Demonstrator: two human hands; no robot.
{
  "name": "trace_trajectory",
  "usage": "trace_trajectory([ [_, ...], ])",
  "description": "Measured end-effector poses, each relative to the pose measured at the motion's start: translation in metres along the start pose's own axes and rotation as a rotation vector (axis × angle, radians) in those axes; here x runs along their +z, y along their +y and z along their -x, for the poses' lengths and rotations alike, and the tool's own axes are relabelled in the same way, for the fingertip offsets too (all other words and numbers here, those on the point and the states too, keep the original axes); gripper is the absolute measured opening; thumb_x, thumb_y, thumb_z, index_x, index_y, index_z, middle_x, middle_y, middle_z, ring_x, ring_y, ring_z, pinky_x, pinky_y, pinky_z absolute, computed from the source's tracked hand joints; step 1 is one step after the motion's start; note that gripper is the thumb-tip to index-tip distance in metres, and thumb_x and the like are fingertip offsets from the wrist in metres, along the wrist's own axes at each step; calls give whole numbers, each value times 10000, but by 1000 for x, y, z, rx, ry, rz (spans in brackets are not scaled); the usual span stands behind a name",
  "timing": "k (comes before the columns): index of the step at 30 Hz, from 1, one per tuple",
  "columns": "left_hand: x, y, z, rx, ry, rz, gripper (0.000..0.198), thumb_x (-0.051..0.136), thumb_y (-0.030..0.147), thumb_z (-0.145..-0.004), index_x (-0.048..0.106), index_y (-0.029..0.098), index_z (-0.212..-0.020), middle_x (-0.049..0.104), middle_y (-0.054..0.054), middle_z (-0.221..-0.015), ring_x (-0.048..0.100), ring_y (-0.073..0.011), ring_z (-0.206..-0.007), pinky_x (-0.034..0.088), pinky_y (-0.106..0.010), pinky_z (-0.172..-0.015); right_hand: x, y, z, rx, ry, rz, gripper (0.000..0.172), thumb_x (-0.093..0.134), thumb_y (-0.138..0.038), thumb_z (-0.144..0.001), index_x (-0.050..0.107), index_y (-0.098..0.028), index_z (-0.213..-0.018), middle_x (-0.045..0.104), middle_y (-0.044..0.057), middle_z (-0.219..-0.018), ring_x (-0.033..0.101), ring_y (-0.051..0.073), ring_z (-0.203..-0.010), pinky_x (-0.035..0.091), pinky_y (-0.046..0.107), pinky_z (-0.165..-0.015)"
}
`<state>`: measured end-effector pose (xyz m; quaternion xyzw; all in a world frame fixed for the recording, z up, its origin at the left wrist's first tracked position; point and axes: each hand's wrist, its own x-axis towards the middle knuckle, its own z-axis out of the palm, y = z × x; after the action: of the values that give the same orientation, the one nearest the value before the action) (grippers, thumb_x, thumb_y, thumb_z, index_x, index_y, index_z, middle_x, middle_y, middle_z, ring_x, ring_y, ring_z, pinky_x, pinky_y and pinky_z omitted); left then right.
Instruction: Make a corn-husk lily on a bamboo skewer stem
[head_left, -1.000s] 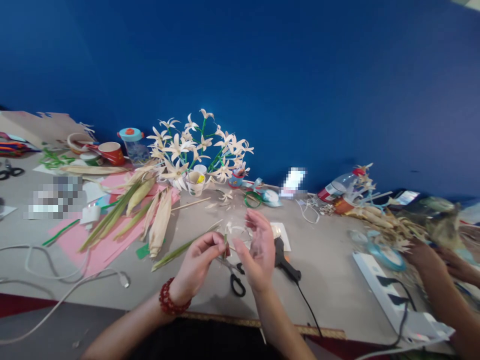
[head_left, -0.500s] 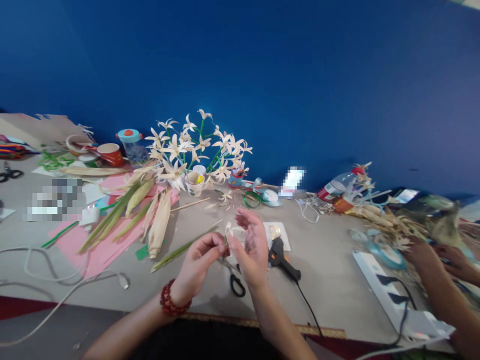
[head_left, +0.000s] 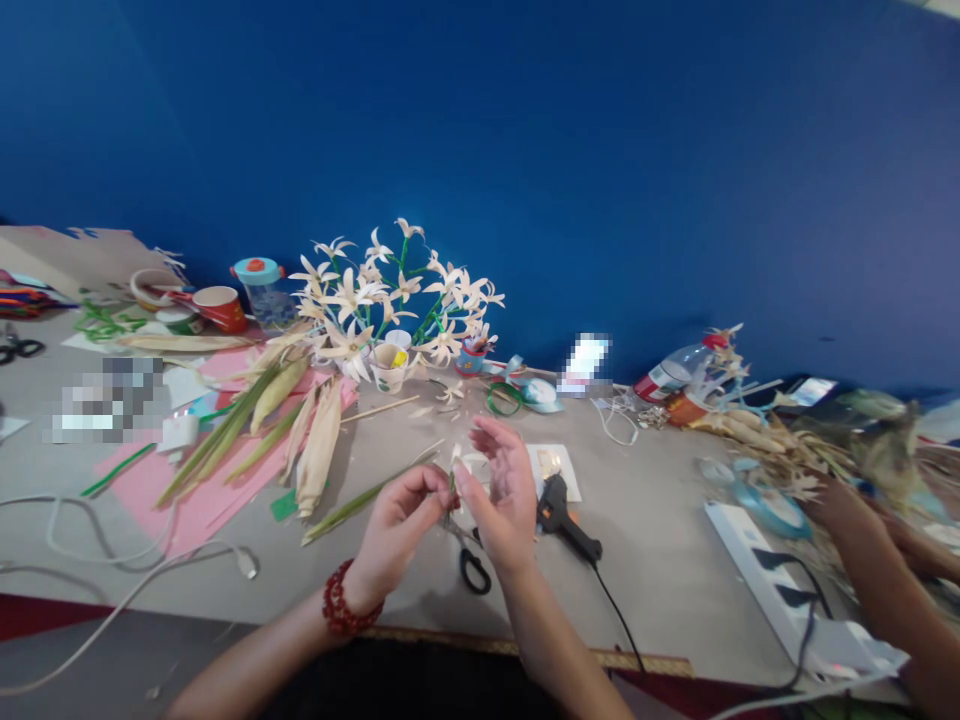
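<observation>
My left hand (head_left: 409,510), with a red beaded bracelet at the wrist, is closed in a pinch on a thin green stem. A small pale flower piece (head_left: 456,455) stands at the top of this stem, partly hidden by my fingers. Beside it my right hand (head_left: 504,495) is raised and loosely cupped, fingers apart from the thumb; the thumb is close to the stem, but I cannot tell if it touches. Under my hands lie black-handled scissors (head_left: 475,572), blades mostly covered. A black glue gun (head_left: 566,520) rests just right of my right hand.
Pale husk flowers (head_left: 352,295) on green stems stand at the back in a paper cup (head_left: 388,372). Corn husks (head_left: 319,450) lie on pink paper (head_left: 142,490) to the left. At right, a co-worker's arm (head_left: 877,560) reaches past a power strip (head_left: 772,570).
The pale flower piece between my hands has turned slightly and looks narrower. My hands stay almost in place. The co-worker's hands at right have shifted a little.
</observation>
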<state>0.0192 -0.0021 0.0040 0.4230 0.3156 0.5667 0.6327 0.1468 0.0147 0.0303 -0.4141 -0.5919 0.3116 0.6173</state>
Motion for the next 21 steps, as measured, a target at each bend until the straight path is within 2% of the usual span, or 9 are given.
trace_trajectory([
  [11,-1,0,-1,5,-9,-52,129,644,239,-863,602,165,-766,539,-6,-751,473,-133,-724,396,-238,-680,0,1,-1,2,-8,19,467,619,-194,-835,517,-254,-1287,549,96,-1298,555,245,-1158,461,464,-1014],
  [16,-1,1,0,1,11,-34,125,664,236,-852,610,164,-765,546,-4,-761,479,-125,-719,403,-233,-675,-2,-2,2,-14,-15,-46,497,631,-234,-827,505,-256,-1307,520,102,-1329,550,263,-1175,448,475,-1016],
  [19,0,2,-1,-34,27,10,129,679,245,-841,621,159,-764,567,-10,-755,506,-130,-727,417,-238,-690,-6,-2,8,-43,31,-85,509,607,-294,-845,481,-255,-1337,486,110,-1377,525,282,-1216,434,494,-1026],
  [21,1,3,-2,-67,28,50,132,687,257,-833,629,159,-766,594,-18,-759,534,-143,-743,430,-252,-712,-9,1,13,-29,82,-82,460,567,-295,-882,490,-254,-1334,492,109,-1380,525,275,-1216,430,490,-1026],
])
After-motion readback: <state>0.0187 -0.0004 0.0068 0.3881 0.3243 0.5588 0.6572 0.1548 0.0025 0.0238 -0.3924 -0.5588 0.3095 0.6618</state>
